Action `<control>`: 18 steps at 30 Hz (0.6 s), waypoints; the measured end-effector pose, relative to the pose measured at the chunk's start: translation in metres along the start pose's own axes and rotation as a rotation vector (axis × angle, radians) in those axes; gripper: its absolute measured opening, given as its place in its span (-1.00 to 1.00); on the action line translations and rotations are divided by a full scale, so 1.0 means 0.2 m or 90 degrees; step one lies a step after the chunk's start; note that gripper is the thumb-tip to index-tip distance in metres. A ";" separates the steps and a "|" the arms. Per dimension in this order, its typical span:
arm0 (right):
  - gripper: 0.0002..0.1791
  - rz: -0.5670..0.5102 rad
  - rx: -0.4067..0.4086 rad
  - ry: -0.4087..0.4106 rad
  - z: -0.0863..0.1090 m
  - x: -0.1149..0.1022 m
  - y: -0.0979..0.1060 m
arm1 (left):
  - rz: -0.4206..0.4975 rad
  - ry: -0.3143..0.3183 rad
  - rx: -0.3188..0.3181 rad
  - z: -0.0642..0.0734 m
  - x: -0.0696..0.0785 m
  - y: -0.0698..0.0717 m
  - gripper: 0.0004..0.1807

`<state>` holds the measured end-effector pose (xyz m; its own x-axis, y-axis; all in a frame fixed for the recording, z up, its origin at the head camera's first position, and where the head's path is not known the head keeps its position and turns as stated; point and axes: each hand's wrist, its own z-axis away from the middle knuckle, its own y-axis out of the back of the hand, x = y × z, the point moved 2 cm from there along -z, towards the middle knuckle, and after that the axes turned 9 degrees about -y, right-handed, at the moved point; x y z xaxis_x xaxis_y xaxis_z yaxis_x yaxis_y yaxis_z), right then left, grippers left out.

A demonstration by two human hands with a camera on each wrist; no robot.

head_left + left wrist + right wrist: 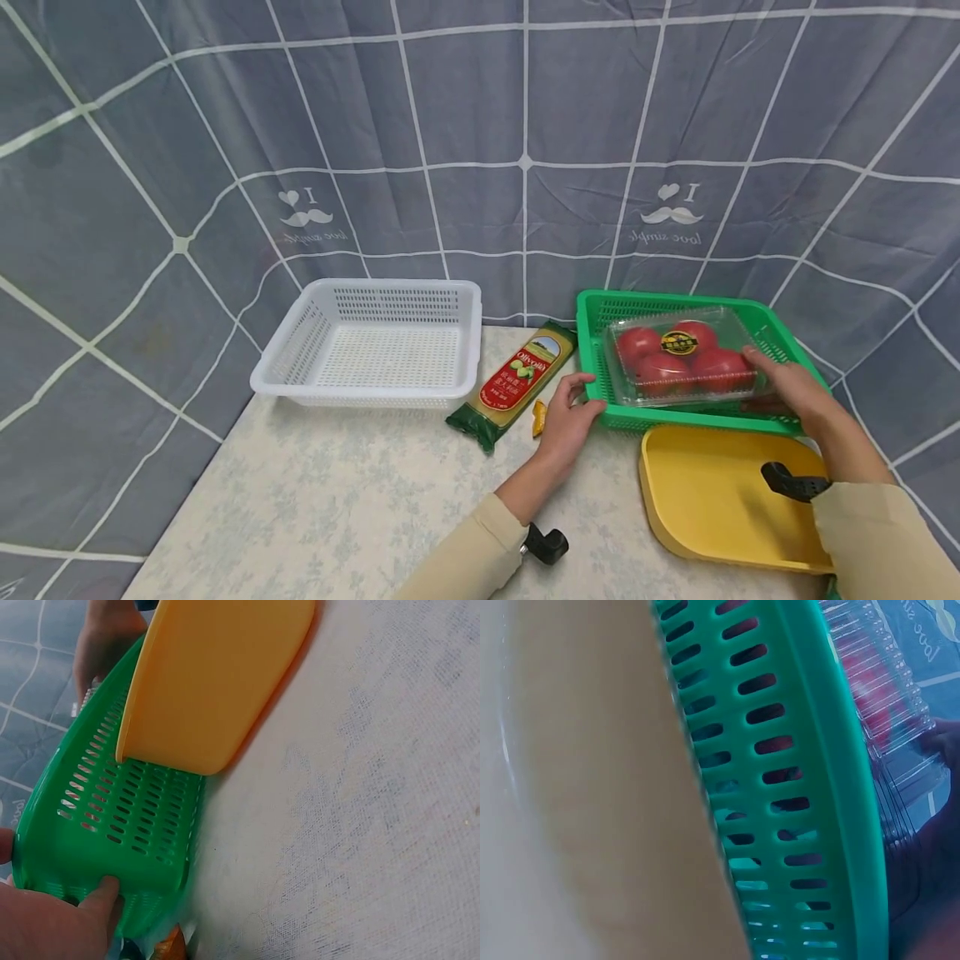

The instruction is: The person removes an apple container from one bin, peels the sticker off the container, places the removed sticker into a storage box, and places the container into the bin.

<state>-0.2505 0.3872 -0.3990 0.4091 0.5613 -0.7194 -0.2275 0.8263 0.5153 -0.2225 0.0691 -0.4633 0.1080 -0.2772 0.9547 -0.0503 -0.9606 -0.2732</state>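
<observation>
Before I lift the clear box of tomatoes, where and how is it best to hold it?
The clear box of tomatoes is probably best held by its two short ends, from above: it is long, and the green basket surrounds it. The right hand grips the right end; the left hand would need to release the basket's left rim.

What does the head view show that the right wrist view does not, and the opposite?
Only head: white basket, Olivoilà packet, small yellow wrapper and left hand.
Only right wrist: no new object, just a closer look at slots in the green basket.
Both: that basket, clear tomato box, right hand, patterned curtain, probably the yellow tray.
</observation>
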 end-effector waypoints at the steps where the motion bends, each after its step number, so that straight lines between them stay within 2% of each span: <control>1: 0.08 0.002 0.000 -0.001 0.00 0.00 0.00 | 0.002 0.000 0.001 0.00 0.00 0.00 -0.63; 12: 0.08 0.011 -0.001 0.016 0.01 -0.02 -0.01 | -0.004 -0.004 0.006 0.00 0.00 0.01 -0.63; 18: 0.05 -0.018 0.004 0.026 0.02 -0.01 0.00 | 0.003 -0.001 -0.003 0.01 0.00 0.01 -0.64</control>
<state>-0.2476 0.3856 -0.3951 0.3782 0.5397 -0.7521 -0.2105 0.8413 0.4979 -0.2197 0.0677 -0.4630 0.1092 -0.2813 0.9534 -0.0562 -0.9593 -0.2766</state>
